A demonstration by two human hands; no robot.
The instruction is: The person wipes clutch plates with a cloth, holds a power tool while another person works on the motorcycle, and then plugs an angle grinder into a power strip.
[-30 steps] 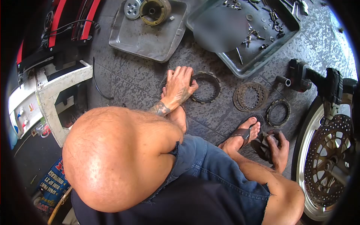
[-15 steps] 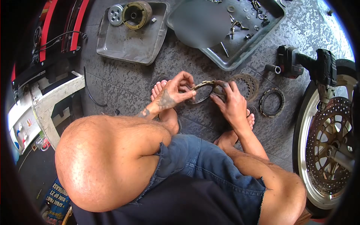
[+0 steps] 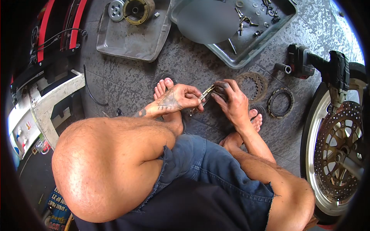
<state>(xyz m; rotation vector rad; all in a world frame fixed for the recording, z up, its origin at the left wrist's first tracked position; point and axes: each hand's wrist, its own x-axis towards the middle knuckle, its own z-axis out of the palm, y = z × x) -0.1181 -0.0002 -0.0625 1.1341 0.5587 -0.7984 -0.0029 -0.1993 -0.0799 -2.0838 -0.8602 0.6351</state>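
Observation:
Between my hands, above the floor, is a small stack of ring-shaped clutch plates (image 3: 207, 93), turned nearly edge-on. My left hand (image 3: 178, 97) pinches its near left side between thumb and fingers. On the far right side, my right hand (image 3: 232, 99) grips the same stack, its fingertips dark with grime. Part of the rings is hidden behind the fingers. Just right of my right hand, toothed steel clutch plates (image 3: 257, 86) lie on the floor. Further right lies another stack of friction plates (image 3: 280, 103).
A grey tray (image 3: 127, 48) holding a clutch basket (image 3: 138, 10) stands at the upper left. Bolts and washers lie in a second tray (image 3: 243, 57). An impact wrench (image 3: 333, 73) and a wheel with a brake disc (image 3: 339, 150) are at the right. A white frame (image 3: 58, 100) stands left.
The clutch plates have turned from a slanted, open ring view to nearly edge-on. Both hands still hold them and have come slightly closer together. The camera view has shifted a little.

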